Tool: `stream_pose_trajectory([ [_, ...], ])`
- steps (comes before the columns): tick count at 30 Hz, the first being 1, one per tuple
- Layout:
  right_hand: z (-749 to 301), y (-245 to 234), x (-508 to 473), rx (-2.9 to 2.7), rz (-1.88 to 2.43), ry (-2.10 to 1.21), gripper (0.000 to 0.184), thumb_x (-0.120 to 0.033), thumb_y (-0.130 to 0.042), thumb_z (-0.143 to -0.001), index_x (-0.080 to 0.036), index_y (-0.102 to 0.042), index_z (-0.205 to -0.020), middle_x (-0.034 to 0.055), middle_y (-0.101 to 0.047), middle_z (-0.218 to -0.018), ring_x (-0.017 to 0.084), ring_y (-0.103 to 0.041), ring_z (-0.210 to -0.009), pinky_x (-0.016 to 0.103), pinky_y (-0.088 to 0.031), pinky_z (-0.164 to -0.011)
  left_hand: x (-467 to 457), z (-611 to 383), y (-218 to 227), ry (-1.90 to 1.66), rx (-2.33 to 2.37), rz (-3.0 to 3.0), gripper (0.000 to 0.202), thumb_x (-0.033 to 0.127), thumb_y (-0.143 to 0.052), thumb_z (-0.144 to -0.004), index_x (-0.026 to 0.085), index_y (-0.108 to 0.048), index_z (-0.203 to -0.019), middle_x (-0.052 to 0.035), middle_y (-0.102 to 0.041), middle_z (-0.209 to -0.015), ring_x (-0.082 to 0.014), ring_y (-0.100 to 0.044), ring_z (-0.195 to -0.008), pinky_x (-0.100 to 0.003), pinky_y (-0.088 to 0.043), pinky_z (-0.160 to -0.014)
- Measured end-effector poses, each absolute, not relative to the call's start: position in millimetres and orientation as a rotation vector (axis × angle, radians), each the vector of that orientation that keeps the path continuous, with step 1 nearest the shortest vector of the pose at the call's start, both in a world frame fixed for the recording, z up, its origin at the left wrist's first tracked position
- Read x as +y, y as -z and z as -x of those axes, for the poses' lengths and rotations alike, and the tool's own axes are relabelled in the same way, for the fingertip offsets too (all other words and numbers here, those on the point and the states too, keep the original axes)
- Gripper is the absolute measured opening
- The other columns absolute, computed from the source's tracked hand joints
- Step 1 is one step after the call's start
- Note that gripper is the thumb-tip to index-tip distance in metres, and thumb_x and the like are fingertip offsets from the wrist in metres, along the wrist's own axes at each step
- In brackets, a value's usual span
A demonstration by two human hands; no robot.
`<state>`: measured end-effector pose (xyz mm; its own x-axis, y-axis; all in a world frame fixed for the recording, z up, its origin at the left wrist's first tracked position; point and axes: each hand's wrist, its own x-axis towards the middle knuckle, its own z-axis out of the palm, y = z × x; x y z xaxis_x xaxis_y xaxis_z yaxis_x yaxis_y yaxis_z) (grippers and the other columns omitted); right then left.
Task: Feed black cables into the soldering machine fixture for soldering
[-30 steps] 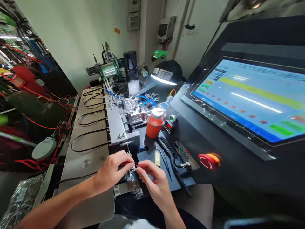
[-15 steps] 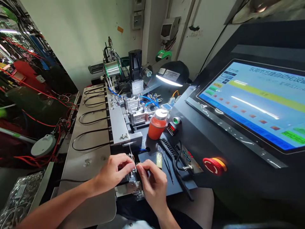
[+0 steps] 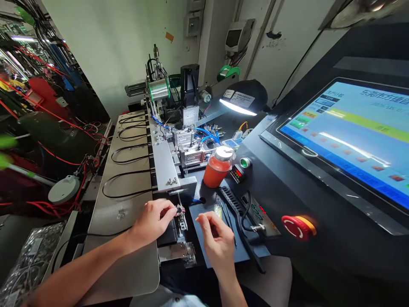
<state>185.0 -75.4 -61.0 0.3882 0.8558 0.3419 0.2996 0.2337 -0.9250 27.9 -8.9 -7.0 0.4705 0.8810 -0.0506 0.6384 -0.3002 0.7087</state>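
Note:
At the small metal fixture [image 3: 182,219], my left hand [image 3: 154,221] pinches with thumb and forefinger. A black cable [image 3: 96,234] runs across the plate and under my left wrist toward that pinch; its end is hidden by the fingers. My right hand [image 3: 219,241] hovers to the right of the fixture, apart from it, over the dark work surface. Its thumb and forefinger are pressed together, and whatever may lie between them is too small to make out. Several looped black cables [image 3: 110,175] lie on the beige plate [image 3: 131,266], their ends under a metal cover bar [image 3: 164,166].
Beyond my right hand stand an orange bottle [image 3: 217,170] with a white cap and dark tweezers [image 3: 228,213]. A lit lamp [image 3: 244,100] hangs above. The solder wire spool [image 3: 159,89], touchscreen [image 3: 358,123] and red emergency stop button [image 3: 295,227] surround the bench.
My right hand has drawn away from the fixture to the right. My left hand stays pinched at the fixture. The view has shifted slightly, so the bench appears farther right.

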Motion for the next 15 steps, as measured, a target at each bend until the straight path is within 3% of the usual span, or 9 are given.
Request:
stream_pose_trajectory([
  [6,-190,68,-75,-1.123,1.399,-0.613,0.036,-0.038,-0.051,-0.091,-0.018,-0.053,-0.060,-0.0045,-0.044,-0.051,0.009,-0.040,-0.046,0.021,-0.033,-0.044,-2,-31,15,-0.337,1.329,-2.054,0.029,0.030,-0.046,-0.088,0.017,-0.067,-0.074,-0.0016,-0.068,-0.073,-0.0139,-0.058,-0.067,-0.025,-0.038,-0.066],
  [15,-191,78,-68,-1.222,1.363,-0.656,0.035,-0.034,-0.044,-0.095,-0.020,-0.047,-0.064,-0.0038,-0.043,-0.057,0.010,-0.041,-0.051,0.022,-0.034,-0.048,-1,-36,12,-0.277,1.395,-2.081,0.029,0.031,-0.047,-0.087,0.017,-0.069,-0.074,-0.0011,-0.065,-0.066,-0.0137,-0.054,-0.061,-0.026,-0.036,-0.062],
])
